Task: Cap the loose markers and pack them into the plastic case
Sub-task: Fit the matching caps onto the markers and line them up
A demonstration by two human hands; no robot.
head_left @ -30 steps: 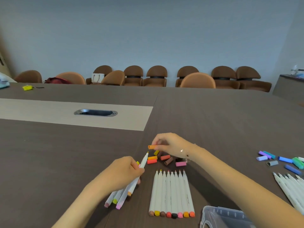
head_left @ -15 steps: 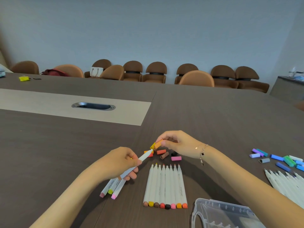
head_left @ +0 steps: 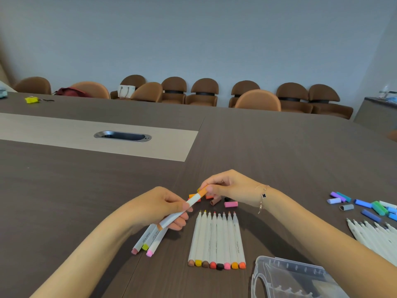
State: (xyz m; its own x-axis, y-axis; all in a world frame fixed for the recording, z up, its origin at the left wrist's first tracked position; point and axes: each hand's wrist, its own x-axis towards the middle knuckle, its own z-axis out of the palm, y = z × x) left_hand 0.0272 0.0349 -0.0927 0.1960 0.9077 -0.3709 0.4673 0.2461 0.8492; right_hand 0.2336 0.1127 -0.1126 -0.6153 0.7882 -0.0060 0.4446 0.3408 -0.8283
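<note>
Now right hand (head_left: 232, 187) pinches orange cap (head_left: 202, 192) onto marker (head_left: 182, 212).

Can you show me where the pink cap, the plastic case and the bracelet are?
pink cap (head_left: 231, 204), head view, middle of its side.
plastic case (head_left: 300, 276), head view, its clear top wall.
bracelet (head_left: 263, 195), head view, the dark clover charm.

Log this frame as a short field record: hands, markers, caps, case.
left hand: grips a bundle of markers, one raised toward the right hand
right hand: pinches an orange cap onto the raised marker
marker row: eight on the table, tips bare
loose caps: warm colours behind the row
blue and green caps: far right
plastic case: near right, no markers seen inside
</note>
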